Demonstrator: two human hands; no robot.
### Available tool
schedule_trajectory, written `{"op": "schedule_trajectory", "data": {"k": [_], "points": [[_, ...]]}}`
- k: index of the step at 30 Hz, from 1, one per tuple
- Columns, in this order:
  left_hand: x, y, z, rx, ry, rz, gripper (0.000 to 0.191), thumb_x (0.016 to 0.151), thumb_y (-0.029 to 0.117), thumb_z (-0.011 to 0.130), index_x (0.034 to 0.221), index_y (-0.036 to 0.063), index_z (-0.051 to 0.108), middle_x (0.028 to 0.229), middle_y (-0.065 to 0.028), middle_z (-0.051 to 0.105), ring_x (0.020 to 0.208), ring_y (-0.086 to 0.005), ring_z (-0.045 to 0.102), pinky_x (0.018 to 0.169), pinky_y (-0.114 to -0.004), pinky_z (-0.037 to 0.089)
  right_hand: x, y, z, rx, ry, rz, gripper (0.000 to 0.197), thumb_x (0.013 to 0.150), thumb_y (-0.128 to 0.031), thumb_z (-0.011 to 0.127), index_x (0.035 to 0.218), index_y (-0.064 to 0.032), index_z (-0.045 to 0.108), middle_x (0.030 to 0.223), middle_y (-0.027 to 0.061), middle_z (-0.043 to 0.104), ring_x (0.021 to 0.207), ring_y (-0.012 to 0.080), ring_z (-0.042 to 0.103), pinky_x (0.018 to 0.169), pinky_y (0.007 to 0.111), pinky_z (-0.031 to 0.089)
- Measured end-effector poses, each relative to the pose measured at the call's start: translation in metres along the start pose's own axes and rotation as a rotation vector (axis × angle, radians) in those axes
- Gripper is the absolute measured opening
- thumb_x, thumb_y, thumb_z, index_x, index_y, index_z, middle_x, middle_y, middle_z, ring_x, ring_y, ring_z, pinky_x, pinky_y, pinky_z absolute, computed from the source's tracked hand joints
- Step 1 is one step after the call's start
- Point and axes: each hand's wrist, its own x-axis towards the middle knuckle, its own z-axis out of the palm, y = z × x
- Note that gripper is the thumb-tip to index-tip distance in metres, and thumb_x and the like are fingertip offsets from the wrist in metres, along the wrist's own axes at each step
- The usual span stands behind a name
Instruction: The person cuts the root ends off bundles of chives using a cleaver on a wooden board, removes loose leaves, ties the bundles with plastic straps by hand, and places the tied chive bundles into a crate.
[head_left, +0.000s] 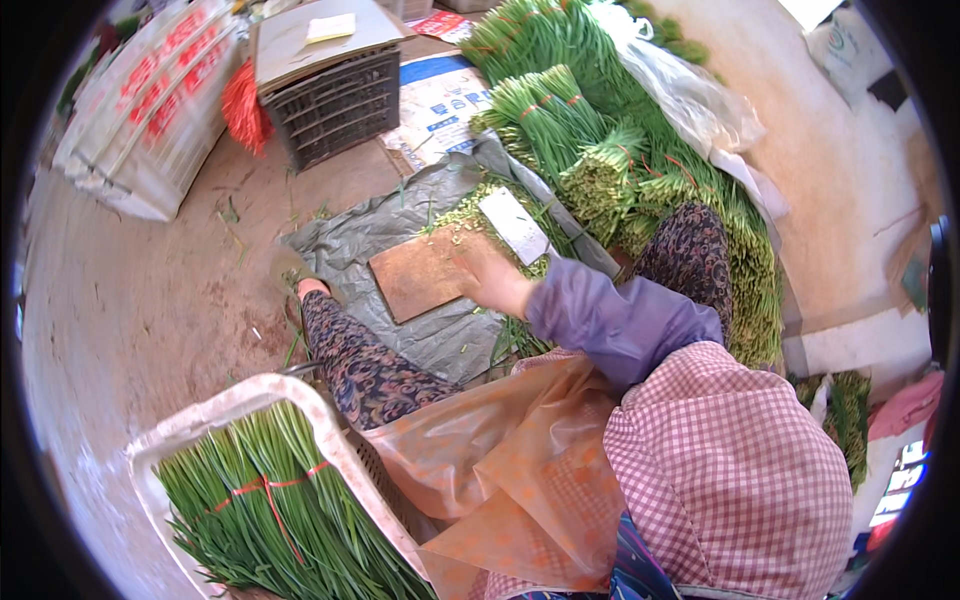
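My right hand (489, 276), blurred, reaches over the right side of a brown wooden board (420, 271). Its fingers are not clear enough to tell whether they are spread. Just beyond it, a pale rectangular metal blade (514, 225), like a cleaver's, lies slanted among chopped pale green stem ends (466, 213); no handle shows. Under the board spreads a grey plastic sheet (352, 232). My left hand is out of view. At lower left, a white plastic crate (289, 384) holds chive-like green bundles (262, 480) tied with red bands.
Tied green bundles (592, 161) are piled to the right of the sheet, partly under clear plastic (675, 82). A dark crate (337, 105) with a board (330, 45) on top stands ahead. White crates (157, 112) stand at upper left. My legs (375, 360) flank the sheet.
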Motion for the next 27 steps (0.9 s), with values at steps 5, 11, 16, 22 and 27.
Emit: {"op": "schedule_trajectory", "data": {"k": [5,11,16,22,27], "points": [[0.036,0.103,0.032,-0.339,-0.292,0.094,0.017,0.094,0.018,0.054,0.106,0.0064,0.059,0.087,-0.0076,0.062,0.077,-0.0223,0.058,0.069,-0.038,0.044,-0.053,0.079,-0.023,0.086,-0.241,0.263,0.052,0.08,-0.027,0.067,0.127,-0.0052,0.057,0.12,0.0217,0.062,0.113,0.0374,0.058,0.099,0.04,0.046],[0.077,0.206,0.063,-0.447,-0.553,0.201,0.02,0.093,0.015,0.056,0.109,0.0045,0.059,0.092,-0.0093,0.063,0.083,-0.0226,0.06,0.075,-0.037,0.044,0.043,0.208,-0.183,0.362,0.556,0.607,0.068,0.089,-0.019,0.065,0.145,-0.0004,0.033,0.145,0.0232,0.041,0.135,0.0328,0.04,0.113,0.036,0.032],[0.111,0.265,0.084,-0.385,-0.674,0.178,0.023,0.092,0.013,0.058,0.113,0.0029,0.059,0.096,-0.0108,0.064,0.088,-0.0229,0.061,0.08,-0.036,0.045,0.082,0.338,-0.246,0.225,0.468,1.101,0.113,0.08,-0.057,0.065,0.151,0.001,-0.001,0.152,0.0291,0.025,0.141,0.0399,0.028,0.117,0.038,0.022],[0.141,0.251,0.085,-0.246,-0.718,-0.022,0.028,0.09,0.011,0.061,0.117,0.001,0.059,0.101,-0.0126,0.066,0.094,-0.0232,0.062,0.086,-0.035,0.046,0.128,0.359,-0.248,0.203,0.235,1.211,0.125,0.077,-0.062,0.064,0.147,0.0073,-0.012,0.151,0.0293,0.027,0.141,0.038,0.029,0.118,0.037,0.02],[0.145,0.282,0.11,-0.361,-0.853,-0.008,0.032,0.089,0.009,0.063,0.12,-0.0006,0.06,0.105,-0.014,0.067,0.099,-0.0234,0.063,0.091,-0.034,0.047,0.152,0.321,-0.273,0.05,0.044,1.246,0.129,0.074,-0.053,0.071,0.147,0.0064,-0.017,0.152,0.029,0.025,0.14,0.0371,0.032,0.117,0.035,0.02]]}}
